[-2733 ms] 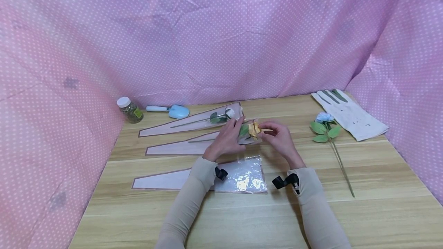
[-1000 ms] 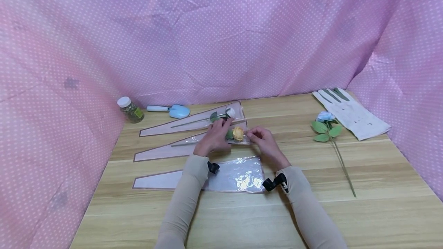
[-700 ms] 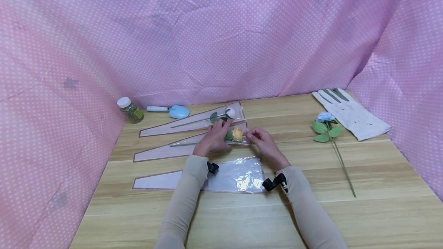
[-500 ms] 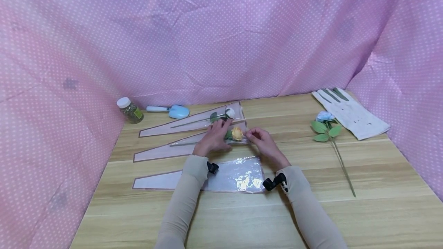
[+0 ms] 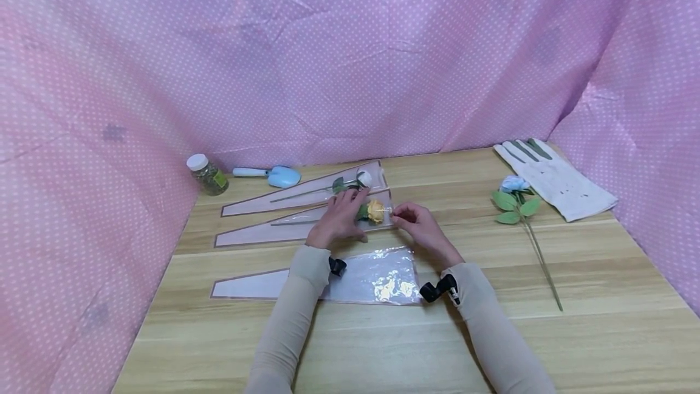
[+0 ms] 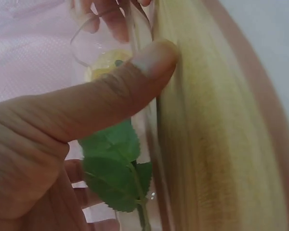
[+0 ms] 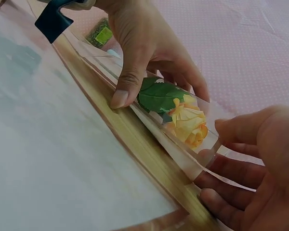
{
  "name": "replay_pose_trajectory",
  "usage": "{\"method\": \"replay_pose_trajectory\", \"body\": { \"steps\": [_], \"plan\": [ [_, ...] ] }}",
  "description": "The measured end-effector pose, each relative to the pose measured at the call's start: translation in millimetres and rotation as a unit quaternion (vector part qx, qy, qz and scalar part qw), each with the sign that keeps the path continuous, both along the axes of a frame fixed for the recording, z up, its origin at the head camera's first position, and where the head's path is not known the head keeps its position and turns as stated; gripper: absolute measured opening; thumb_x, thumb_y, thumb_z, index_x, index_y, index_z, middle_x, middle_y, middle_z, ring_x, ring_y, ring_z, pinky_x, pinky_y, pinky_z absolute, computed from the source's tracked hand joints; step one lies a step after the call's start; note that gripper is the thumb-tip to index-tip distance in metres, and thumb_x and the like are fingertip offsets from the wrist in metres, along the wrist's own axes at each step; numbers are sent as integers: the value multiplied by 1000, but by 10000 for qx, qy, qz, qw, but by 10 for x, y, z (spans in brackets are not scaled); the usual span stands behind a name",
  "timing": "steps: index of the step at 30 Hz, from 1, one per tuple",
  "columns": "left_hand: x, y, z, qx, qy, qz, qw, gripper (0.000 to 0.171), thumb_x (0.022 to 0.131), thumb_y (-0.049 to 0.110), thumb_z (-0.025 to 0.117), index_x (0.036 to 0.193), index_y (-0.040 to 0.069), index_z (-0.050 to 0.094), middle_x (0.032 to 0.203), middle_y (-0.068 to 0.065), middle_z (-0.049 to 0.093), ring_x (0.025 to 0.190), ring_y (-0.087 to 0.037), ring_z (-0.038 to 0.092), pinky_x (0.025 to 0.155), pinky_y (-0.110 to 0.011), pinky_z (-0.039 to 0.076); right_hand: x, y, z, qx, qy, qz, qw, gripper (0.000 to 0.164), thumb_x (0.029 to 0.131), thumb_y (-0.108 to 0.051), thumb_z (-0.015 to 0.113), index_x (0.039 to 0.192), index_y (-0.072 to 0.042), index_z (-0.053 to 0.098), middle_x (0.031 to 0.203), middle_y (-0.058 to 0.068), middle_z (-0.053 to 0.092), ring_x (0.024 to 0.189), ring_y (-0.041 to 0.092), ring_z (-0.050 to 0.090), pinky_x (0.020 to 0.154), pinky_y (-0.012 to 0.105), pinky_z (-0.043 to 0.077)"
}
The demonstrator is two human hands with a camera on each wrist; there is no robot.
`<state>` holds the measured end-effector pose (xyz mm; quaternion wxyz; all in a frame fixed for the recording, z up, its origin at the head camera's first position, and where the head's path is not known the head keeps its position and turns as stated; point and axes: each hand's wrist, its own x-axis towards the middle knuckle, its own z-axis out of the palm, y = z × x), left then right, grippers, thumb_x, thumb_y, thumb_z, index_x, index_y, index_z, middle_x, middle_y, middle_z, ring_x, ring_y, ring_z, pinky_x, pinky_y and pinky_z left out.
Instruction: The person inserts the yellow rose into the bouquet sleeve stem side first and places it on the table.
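Observation:
A yellow rose (image 5: 375, 211) with green leaves (image 6: 111, 166) lies inside a clear, dark-edged flower sleeve (image 5: 257, 235), its head near the wide mouth. My left hand (image 5: 341, 214) arches across this sleeve behind the bloom, thumb at the near edge and fingers along the far edge. At the mouth, my right hand (image 5: 418, 227) pinches the film between thumb and fingers, as the right wrist view shows. The film bulges over the bloom. Beyond lies another sleeve (image 5: 246, 205) holding a white rose (image 5: 364, 178). Nearer the body, a third sleeve (image 5: 361, 278) lies flat with no flower in it.
At the right lie a blue rose (image 5: 514, 184) with a long stem and a white work glove (image 5: 563, 184). A capped jar (image 5: 209, 176) and a light blue trowel (image 5: 283, 176) are at the back left. Pink dotted cloth (image 5: 350, 59) surrounds the wooden table (image 5: 350, 345).
Over the earlier frames both hands and the yellow rose shifted left, the bloom going farther inside the sleeve. Since a second ago, the sleeve's narrow end has swung slightly away from the body.

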<state>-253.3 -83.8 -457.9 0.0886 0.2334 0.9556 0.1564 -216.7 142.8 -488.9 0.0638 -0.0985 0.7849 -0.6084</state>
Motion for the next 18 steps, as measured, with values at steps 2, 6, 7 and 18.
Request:
{"method": "replay_pose_trajectory", "body": {
  "steps": [2,6,7,18],
  "plan": [
    [2,0,6,-24,18,-2,10000,117,70,36,91,161,22,18,160,-14,31,150,-35,27,124,-60,17,0,1,-3,49,34,-10,10000,22,96,-7,62,114,6,63,116,25,66,104,26,62,89,20,48],
    [12,-7,17,-103,93,-63,9999,111,72,36,89,160,22,22,159,-14,34,150,-35,29,123,-62,19,7,13,-5,105,87,31,9999,24,95,-7,62,115,7,62,117,26,66,104,24,62,89,19,48],
    [15,-9,20,-118,102,-86,9998,109,73,36,89,159,22,23,159,-14,35,149,-35,29,123,-62,20,10,19,-4,119,90,36,9999,24,96,-7,62,115,7,62,118,26,65,105,25,62,90,20,48],
    [97,-145,274,568,140,77,9983,102,78,40,84,158,16,26,165,-16,22,154,-37,20,125,-60,14,110,176,94,458,3,-80,9989,33,98,-9,58,127,5,56,128,25,61,122,39,58,110,53,45]
  ]
}}
